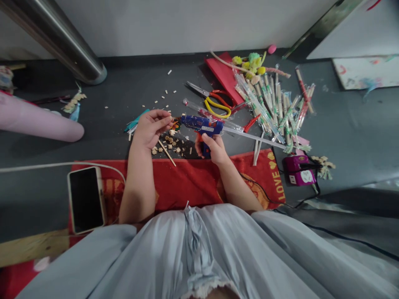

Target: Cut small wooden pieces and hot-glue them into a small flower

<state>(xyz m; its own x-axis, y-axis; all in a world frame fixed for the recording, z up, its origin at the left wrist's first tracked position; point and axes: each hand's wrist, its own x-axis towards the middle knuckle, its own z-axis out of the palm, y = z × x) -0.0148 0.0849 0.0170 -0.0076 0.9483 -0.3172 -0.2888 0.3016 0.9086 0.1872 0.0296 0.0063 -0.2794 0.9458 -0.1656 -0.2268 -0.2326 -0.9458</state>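
Note:
My right hand [213, 147] is wrapped round the handle of a blue hot glue gun [199, 123], its nozzle pointing left. A long clear glue stick [249, 135] sticks out of the gun's back end. Close to the nozzle, the fingers of my left hand [152, 128] are pinched together; what they hold is too small to make out. Just below lie small pale wooden pieces [170, 141] and a thin wooden stick [166, 153]. Behind my left hand shows a teal tassel [137, 120].
Scissors with red and yellow handles [215, 99] lie beyond the gun. Several wrapped sticks [274, 99] are piled at the right, near a purple power block [299, 170]. A phone [86, 199] rests on the red towel [183, 182]. A metal post [71, 45] stands at the left.

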